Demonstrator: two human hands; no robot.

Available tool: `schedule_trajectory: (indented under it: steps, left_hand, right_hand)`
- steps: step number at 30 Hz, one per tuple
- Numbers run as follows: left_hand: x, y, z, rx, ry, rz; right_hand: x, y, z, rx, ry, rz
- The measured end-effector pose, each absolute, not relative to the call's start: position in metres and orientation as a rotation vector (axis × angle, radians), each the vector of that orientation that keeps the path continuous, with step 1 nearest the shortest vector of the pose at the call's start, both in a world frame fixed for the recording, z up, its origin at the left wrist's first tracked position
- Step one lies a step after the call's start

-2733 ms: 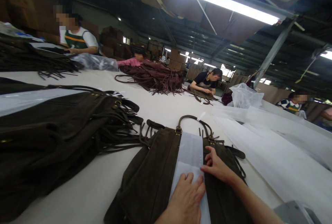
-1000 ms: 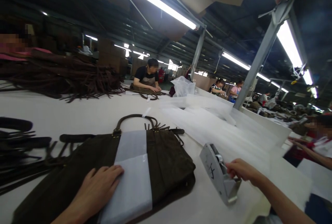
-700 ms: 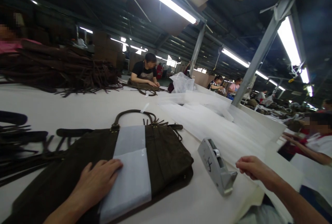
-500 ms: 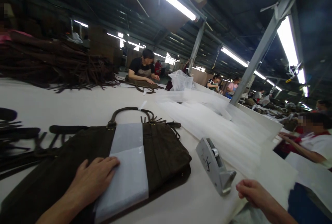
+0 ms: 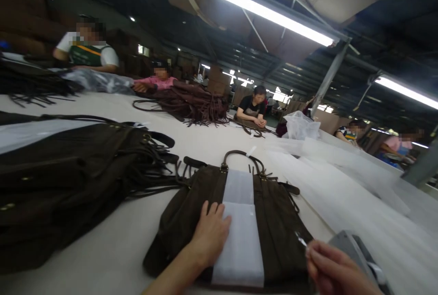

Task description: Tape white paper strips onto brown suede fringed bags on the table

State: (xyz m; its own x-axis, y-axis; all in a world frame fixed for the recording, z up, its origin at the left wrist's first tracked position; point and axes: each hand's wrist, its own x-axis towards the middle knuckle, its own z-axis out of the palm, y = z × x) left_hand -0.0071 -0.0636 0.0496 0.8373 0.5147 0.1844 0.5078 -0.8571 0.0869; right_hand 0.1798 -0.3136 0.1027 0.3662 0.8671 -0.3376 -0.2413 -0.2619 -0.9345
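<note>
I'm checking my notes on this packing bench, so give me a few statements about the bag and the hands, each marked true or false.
1. The left hand lies flat on the bag, fingers at the edge of the white foam strip. True.
2. The right hand rests on the bag's handle. False: it is near the bag's lower corner, pinching a small clear piece.
3. The foam strip runs across the bag's middle. True.
4. The tape dispenser stands left of the bag. False: it is to the right.
</note>
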Motion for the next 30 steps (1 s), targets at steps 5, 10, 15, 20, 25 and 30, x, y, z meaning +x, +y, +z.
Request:
schedule_trajectory:
  steps: [5, 10, 15, 20, 25, 30]
  left_hand:
    - [-0.015, -0.07, 0.05, 2.916, 0.808, 0.284]
    - [-0.019, -0.074, 0.047, 2.814, 0.884, 0.254]
    - [-0.02, -0.075, 0.042, 2.775, 0.911, 0.274]
    - [-0.019, -0.071, 0.034, 2.806, 0.814, 0.292]
    - [-0.022, -0.07, 0.041, 2.769, 0.746, 0.29]
    - [-0.025, -0.07, 0.05, 2.727, 0.733, 0.299]
  right_hand:
    - [0.137, -0.166, 0.099, -1.198, -0.608, 1.287]
    - [0.139, -0.093, 0.051, -1.452, -0.693, 1.197]
    - [0.146, -0.076, 0.024, -1.563, -0.75, 1.11]
    - [0.148, -0.075, 0.018, -1.581, -0.83, 1.072]
    - [0.146, -0.074, 0.019, -1.645, -0.934, 1.02]
    - [0.15, -0.064, 0.018, -1.71, -1.135, 0.758]
